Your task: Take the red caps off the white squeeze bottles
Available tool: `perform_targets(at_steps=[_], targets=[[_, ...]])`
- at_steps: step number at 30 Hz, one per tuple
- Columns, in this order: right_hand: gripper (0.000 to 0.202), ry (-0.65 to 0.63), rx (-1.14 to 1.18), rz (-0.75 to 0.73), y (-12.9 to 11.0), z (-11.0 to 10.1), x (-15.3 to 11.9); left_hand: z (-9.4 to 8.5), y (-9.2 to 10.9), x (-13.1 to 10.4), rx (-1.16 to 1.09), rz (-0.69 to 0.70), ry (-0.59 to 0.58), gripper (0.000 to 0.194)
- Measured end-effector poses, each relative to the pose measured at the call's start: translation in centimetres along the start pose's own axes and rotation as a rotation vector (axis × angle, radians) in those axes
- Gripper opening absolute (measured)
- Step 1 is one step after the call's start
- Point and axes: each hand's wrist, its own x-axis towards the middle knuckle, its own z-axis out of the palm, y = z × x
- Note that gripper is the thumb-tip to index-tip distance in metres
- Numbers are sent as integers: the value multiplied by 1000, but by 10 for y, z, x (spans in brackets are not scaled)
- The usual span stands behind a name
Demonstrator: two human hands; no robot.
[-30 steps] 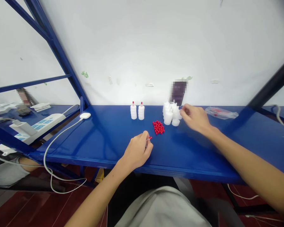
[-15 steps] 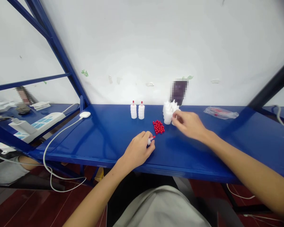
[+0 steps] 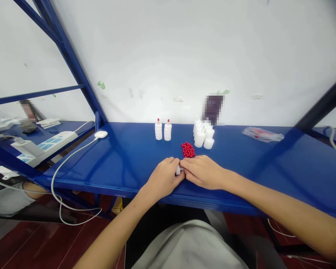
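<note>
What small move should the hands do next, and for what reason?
Perhaps the right hand should press the narrow end of the white bottle: it lies over that end, the left hand grips the bottle, and two standing bottles wear red caps.

plastic bottles, glossy table

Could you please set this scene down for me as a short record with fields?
Left hand: holds a small white plastic bottle, mostly hidden
Right hand: at the bottle's narrow end, close against the left hand
Loose parts: cluster of small red caps on a glossy blue table
Capped: two white ribbed bottles, upright, side by side
Others: group of white plastic bottles, no red caps visible
Far right: crumpled clear plastic bag
</note>
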Motion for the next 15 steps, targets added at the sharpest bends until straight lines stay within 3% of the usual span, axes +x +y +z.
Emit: perform_targets(at_steps=[15], targets=[[16,-60,-76,59,-1,-2,1,-6,4,-3,202,75,-29,29]])
